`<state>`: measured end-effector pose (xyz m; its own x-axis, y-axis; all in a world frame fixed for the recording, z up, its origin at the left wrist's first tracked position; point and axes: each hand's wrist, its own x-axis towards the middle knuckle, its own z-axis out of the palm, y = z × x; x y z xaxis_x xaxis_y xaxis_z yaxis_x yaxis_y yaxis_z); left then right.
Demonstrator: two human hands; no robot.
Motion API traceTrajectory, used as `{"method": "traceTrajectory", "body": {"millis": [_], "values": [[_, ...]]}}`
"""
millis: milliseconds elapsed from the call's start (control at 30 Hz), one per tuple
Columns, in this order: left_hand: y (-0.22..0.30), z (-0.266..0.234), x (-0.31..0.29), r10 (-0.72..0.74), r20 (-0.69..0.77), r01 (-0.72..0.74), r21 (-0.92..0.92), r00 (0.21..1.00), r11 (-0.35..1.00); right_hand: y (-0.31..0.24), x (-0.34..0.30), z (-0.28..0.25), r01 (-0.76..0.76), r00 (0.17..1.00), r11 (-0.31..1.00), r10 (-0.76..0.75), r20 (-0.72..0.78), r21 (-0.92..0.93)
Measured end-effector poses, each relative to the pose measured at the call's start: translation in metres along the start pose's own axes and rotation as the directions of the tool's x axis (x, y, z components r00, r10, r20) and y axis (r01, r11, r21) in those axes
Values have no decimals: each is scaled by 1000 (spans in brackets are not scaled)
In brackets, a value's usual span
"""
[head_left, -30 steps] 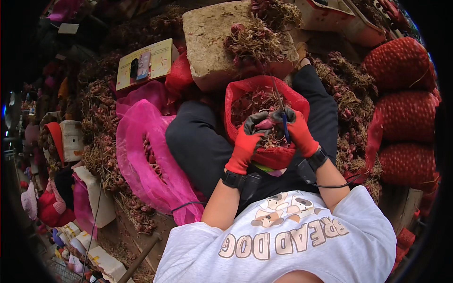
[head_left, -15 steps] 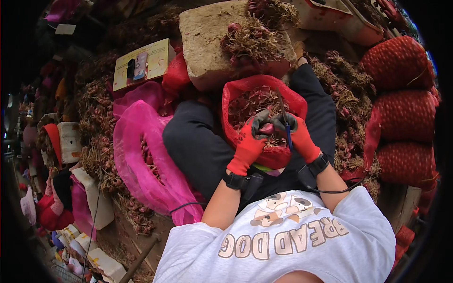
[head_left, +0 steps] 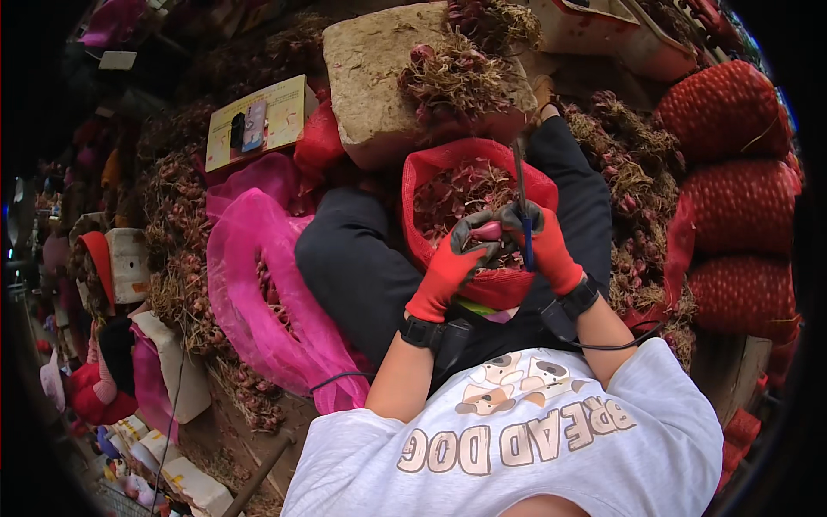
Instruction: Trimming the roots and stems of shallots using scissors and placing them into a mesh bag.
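Observation:
My left hand (head_left: 455, 265), in a red glove with grey fingers, is closed around a pinkish-purple shallot (head_left: 488, 231). In my right hand (head_left: 551, 248), gloved the same way, is a pair of blue-handled scissors (head_left: 521, 183), its dark blades pointing away from me. The blades stand close beside the shallot; whether they touch it I cannot tell. Both hands are over the near part of an open red mesh bag (head_left: 415, 246) between my legs. Loose shallots and dry skins (head_left: 457, 191) lie inside the bag, partly hidden by my hands.
Beyond the bag stands a rough pale block (head_left: 366, 82) with bunches of dried shallots (head_left: 457, 79) on it. Pink netting (head_left: 245, 293) lies at my left, near a flat yellow box (head_left: 289, 108) bearing a phone (head_left: 255, 125). Filled red mesh sacks (head_left: 732, 202) are stacked at right.
My left hand has drawn slightly left and turned, showing more of the shallot. The scissors now point more straight away from me. Both hands keep their hold.

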<state>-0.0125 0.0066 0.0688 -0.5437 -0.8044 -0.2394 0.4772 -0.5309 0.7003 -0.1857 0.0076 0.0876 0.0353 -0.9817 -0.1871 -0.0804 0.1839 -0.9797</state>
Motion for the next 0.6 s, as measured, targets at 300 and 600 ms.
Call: {"method": "traceTrajectory", "body": {"millis": [300,600], "values": [[-3,-5,1,207,-10,-202,186,978,962,-3,-7,5,-84,996,989,80,42,120],[3,-1,4,126,-102,-136,-103,987,985,17,-2,-14,-293,955,882,289,68,369]]}}
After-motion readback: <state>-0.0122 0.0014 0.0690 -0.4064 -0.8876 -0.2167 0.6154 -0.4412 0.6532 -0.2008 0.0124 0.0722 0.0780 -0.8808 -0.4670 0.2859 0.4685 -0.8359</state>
